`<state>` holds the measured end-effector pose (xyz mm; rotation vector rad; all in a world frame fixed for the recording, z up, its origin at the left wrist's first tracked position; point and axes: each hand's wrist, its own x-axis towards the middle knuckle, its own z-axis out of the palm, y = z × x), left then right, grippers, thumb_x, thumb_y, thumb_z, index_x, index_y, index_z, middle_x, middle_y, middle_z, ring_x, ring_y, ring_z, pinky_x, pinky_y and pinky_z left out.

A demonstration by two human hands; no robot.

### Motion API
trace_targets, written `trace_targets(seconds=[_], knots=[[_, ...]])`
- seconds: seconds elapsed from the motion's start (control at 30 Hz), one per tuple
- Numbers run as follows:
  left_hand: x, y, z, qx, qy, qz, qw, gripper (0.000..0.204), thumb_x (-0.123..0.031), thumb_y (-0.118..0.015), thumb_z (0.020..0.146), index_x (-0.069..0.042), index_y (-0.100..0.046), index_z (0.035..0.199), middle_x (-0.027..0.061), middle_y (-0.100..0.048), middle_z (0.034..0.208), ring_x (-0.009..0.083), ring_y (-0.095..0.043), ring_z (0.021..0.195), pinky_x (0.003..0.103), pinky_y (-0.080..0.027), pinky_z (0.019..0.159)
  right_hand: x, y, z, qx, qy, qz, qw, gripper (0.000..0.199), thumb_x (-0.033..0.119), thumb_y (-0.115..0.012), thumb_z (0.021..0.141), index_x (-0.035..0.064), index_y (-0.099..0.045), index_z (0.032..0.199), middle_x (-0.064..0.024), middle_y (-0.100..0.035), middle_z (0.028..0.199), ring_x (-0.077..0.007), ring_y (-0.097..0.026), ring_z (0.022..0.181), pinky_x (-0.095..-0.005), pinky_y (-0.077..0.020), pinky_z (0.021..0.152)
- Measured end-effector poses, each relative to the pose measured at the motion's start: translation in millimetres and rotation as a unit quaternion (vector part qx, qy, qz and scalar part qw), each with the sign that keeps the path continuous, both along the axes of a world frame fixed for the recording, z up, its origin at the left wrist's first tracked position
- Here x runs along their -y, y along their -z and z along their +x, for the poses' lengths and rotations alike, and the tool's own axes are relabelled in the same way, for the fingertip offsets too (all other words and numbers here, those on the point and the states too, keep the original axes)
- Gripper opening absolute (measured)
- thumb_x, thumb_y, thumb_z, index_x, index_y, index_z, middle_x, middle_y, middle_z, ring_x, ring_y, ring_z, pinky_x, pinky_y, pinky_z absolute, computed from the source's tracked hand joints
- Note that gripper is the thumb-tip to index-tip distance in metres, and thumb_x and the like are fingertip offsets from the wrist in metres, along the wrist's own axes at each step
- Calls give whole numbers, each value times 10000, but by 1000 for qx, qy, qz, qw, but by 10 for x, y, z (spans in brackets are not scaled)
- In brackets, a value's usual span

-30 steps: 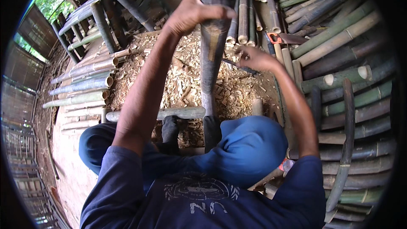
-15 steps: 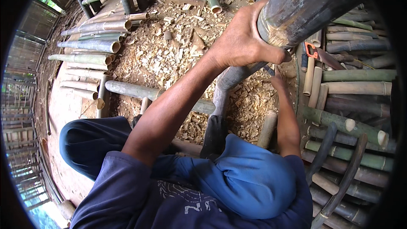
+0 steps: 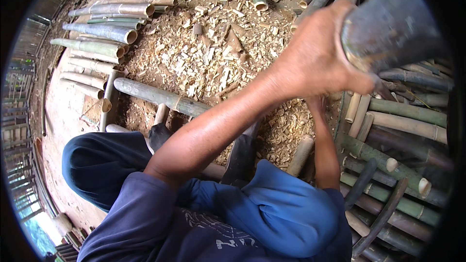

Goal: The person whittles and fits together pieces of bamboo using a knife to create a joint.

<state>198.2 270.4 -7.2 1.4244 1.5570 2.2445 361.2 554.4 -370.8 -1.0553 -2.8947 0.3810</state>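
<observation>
My left hand [image 3: 323, 53] is wrapped round the end of a thick dark bamboo pole [image 3: 395, 24], which rises toward the upper right and is blurred at its far part. The thumb lies along the pole's lower edge. Beyond and below it, my right hand [image 3: 317, 103] shows only at the wrist. Its fingers are hidden behind the left hand, so I cannot see what they hold. Wood chips and shavings [image 3: 286, 126] cover the ground beneath both hands.
Cut bamboo lengths [image 3: 104, 31] lie in a row at the left. More bamboo poles [image 3: 405, 126] are piled at the right. A bamboo crossbar [image 3: 160, 96] stands low before my knees. A short bamboo piece [image 3: 301, 155] lies by my right forearm.
The left hand and the bamboo pole have moved right and nearer the camera. The right hand, earlier seen closed near a dark handle-like piece, is now mostly covered.
</observation>
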Motion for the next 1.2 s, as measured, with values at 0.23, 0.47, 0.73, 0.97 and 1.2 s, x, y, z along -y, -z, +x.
trace_targets(seconds=[0.23, 0.47, 0.73, 0.97, 1.2], knots=[[164, 121, 249, 5, -5, -69, 998, 708, -208, -887, 541, 34, -529, 1101, 182, -657, 962, 367, -688, 866, 473, -552, 762, 934, -666, 104, -77, 16, -199, 977, 406, 155, -698, 892, 56, -544, 1255, -138, -614, 1022, -306, -594, 876, -438, -507, 748], [118, 203, 730, -4, -64, -38, 997, 569, -224, -751, 673, -26, -599, 1185, 120, -639, 1031, 251, -623, 966, 413, -503, 813, 2088, -1149, 363, -99, 94, -433, 891, 451, 173, -754, 901, 53, -564, 1292, -41, -606, 946, -166, -572, 763, -327, -503, 647], [120, 124, 906, 78, -123, 9, 989, 317, -226, -689, 834, -111, -623, 1122, 55, -607, 1017, 193, -601, 952, 372, -492, 794, 2341, -1172, 17, -94, 100, -473, 870, 428, 173, -739, 906, 50, -569, 1280, -49, -615, 944, -170, -582, 762, -335, -507, 644], [42, 119, 701, 39, -143, -63, 987, 431, -215, -639, 780, -56, -602, 1179, 117, -637, 1086, 243, -619, 1044, 411, -521, 855, 2343, -1307, 30, -73, 111, -459, 878, 400, 170, -717, 911, 46, -573, 1262, -71, -625, 953, -195, -596, 777, -359, -511, 654], [-260, 105, 684, 159, -305, 26, 939, 197, -219, -672, 885, -127, -619, 1050, 26, -514, 955, 179, -541, 874, 364, -477, 765, 2337, -1403, 30, -32, 86, -454, 886, 372, 167, -695, 915, 43, -576, 1245, -93, -634, 962, -219, -610, 792, -383, -516, 665]])
